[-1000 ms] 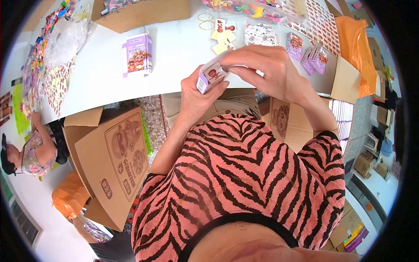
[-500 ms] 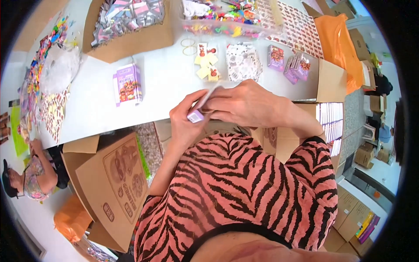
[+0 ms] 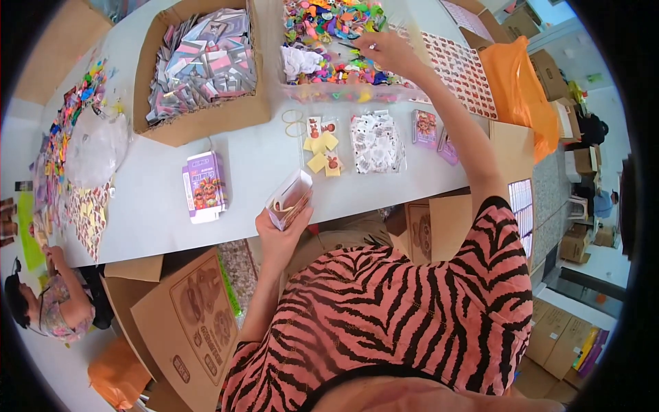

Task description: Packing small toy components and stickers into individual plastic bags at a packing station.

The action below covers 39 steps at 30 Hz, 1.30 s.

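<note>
Lower centre of the frame: the left hand (image 3: 278,233) is closed around a small open box (image 3: 290,198), held upright just above the near edge of the white table (image 3: 151,206). A purple box (image 3: 204,187) lies flat on the table to its left, well apart. Centre: flat packets (image 3: 376,142) lie in a row. Upper centre: the right hand (image 3: 390,49) reaches into a clear tub (image 3: 343,90) of coloured trinkets, fingertips pinched on a small green piece (image 3: 351,47). Upper left: a cardboard carton (image 3: 199,118) holds more packets.
</note>
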Each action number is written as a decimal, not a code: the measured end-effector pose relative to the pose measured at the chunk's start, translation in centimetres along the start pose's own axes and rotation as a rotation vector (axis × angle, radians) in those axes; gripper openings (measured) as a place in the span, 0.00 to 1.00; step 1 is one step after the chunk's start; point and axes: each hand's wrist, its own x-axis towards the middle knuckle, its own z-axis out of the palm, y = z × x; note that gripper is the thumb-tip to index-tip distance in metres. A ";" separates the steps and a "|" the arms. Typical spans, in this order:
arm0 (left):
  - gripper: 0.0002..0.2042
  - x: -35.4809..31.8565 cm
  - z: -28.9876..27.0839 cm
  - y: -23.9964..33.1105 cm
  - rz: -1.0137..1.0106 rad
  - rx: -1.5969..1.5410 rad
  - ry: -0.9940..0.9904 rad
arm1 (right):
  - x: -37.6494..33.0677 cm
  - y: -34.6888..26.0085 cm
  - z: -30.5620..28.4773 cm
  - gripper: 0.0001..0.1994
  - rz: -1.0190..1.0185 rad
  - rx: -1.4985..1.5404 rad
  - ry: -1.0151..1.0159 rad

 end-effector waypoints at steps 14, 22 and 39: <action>0.16 0.7 -0.1 1.0 -0.050 -0.022 -0.004 | 2.8 3.7 4.9 0.26 -0.034 -0.149 -0.520; 0.16 0.6 0.2 0.4 -0.066 -0.040 -0.025 | 2.8 4.9 5.8 0.16 0.089 -0.116 -0.585; 0.14 2.2 1.0 -0.8 -0.088 -0.139 -0.052 | -0.2 -4.8 -4.6 0.06 0.296 1.064 -0.181</action>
